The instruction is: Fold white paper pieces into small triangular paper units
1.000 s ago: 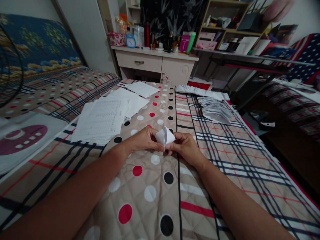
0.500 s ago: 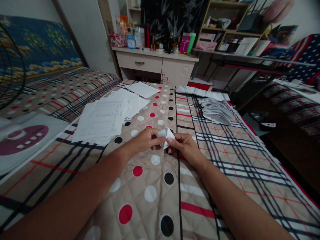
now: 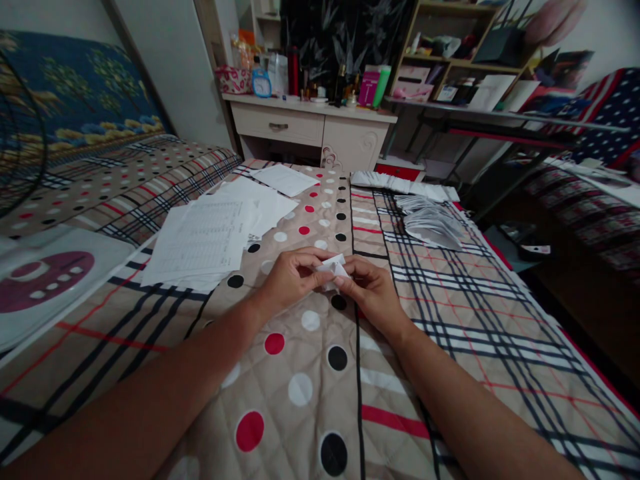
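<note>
A small piece of folded white paper [image 3: 334, 266] is held between my two hands, above the middle of the patterned bedspread [image 3: 300, 389]. My left hand [image 3: 295, 275] pinches its left side with thumb and fingers. On the right side, my right hand [image 3: 367, 283] grips it, the thumb pressed against the near face. Part of the paper is hidden behind the fingers. Printed sheets of paper [image 3: 200, 237] lie spread to the left, beyond my left forearm. To the right rest a stack of folded paper pieces [image 3: 431, 223] and a long row of folded paper [image 3: 403, 185].
A plastic bag with a purple print [image 3: 47, 277] lies at the left. Past the bed's far end stands a white dresser [image 3: 280, 123] with bottles and a blue clock [image 3: 261, 83] on top. A metal-framed table [image 3: 480, 112] is at the back right.
The left fingers have moved up over the paper's top edge and the left thumb has come closer to the right one. The paper's visible shape has changed from pointed to wider and lower.
</note>
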